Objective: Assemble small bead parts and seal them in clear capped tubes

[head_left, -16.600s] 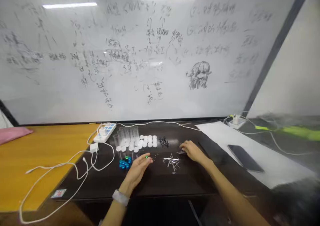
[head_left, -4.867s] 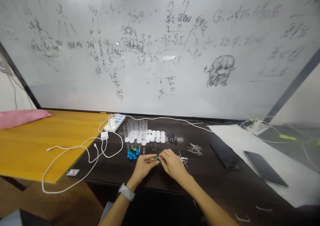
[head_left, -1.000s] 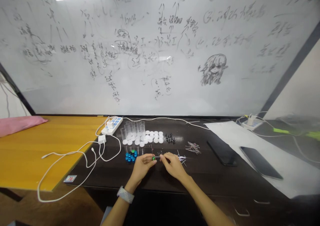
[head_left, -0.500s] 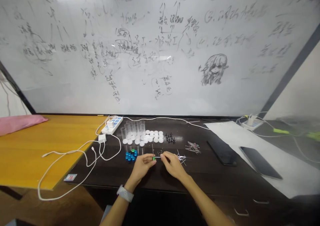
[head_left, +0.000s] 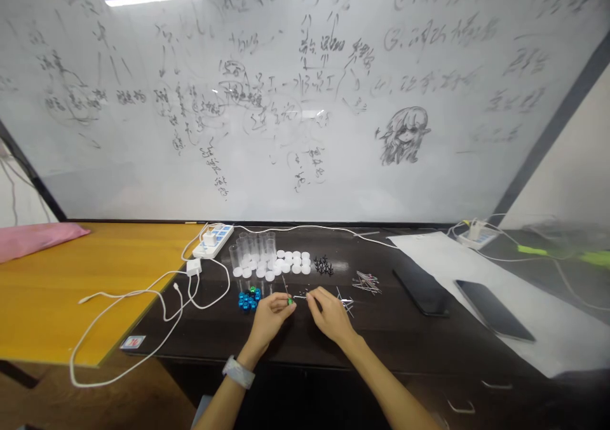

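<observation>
Pinched in the fingertips of my left hand [head_left: 267, 321] is a small shiny green ball [head_left: 290, 301], with a thin needle-like pin [head_left: 284, 284] rising from it and leaning left. My right hand [head_left: 331, 315] is closed on a short thin silvery rod [head_left: 300, 297], whose free end points left at the green ball. I cannot tell whether the two touch. Left of my hands lies a cluster of shiny blue balls [head_left: 248, 302] with a green one on it. Several thin metal rods [head_left: 346, 303] lie right of my right hand. Tiny dark bits lie beyond the fingertips.
Behind stand clear tubes [head_left: 252, 246], white round caps [head_left: 296, 262] and small black pieces [head_left: 323, 265]. Pins [head_left: 366, 282] and two phones [head_left: 419, 293] lie to the right, near white paper [head_left: 443, 265]. A power strip [head_left: 214, 241] and white cables [head_left: 138, 293] are left.
The pin on the green ball has tilted to the left, and the ball has shifted slightly left. The camera view has moved a little; both hands keep their pinch.
</observation>
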Demonstrator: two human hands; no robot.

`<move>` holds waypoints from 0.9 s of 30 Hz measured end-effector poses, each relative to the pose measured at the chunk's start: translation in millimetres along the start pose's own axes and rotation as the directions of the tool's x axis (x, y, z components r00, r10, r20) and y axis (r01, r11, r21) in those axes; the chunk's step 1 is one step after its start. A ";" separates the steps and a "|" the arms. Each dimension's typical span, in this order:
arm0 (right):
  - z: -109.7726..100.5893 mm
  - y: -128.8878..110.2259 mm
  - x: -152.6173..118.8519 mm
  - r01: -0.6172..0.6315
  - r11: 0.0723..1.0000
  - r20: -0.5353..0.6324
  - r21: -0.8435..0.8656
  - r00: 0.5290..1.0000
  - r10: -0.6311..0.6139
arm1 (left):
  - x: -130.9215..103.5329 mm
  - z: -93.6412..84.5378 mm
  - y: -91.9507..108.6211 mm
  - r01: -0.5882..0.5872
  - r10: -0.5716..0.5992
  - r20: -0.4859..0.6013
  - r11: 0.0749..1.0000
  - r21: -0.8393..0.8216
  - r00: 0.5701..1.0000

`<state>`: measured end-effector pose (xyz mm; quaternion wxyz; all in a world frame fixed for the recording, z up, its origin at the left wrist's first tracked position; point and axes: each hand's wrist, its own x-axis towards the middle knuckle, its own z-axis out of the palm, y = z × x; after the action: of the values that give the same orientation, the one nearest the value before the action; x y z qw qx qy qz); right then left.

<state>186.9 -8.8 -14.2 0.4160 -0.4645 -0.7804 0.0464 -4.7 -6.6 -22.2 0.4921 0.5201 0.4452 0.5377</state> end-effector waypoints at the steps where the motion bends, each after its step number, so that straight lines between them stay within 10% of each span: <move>1: -0.2 1.4 -0.5 -0.016 0.999 0.000 -0.031 1.000 0.016 | 0.0 0.2 0.2 0.000 0.000 0.000 1.000 -0.010 1.000; 10: -2.4 4.0 -2.0 -0.146 0.913 0.093 -0.381 0.977 0.195 | -1.8 0.7 0.8 -0.019 0.022 0.054 0.998 -0.061 0.998; 27: -31.0 60.2 53.9 -0.379 0.923 -0.085 -0.062 0.924 0.374 | -0.8 -1.2 0.2 -0.021 0.022 0.006 0.987 -0.161 1.000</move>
<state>237.7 56.5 10.9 0.4088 -0.6228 -0.6624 0.0786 -5.9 -7.4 -22.1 0.5284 0.4853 0.3928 0.5752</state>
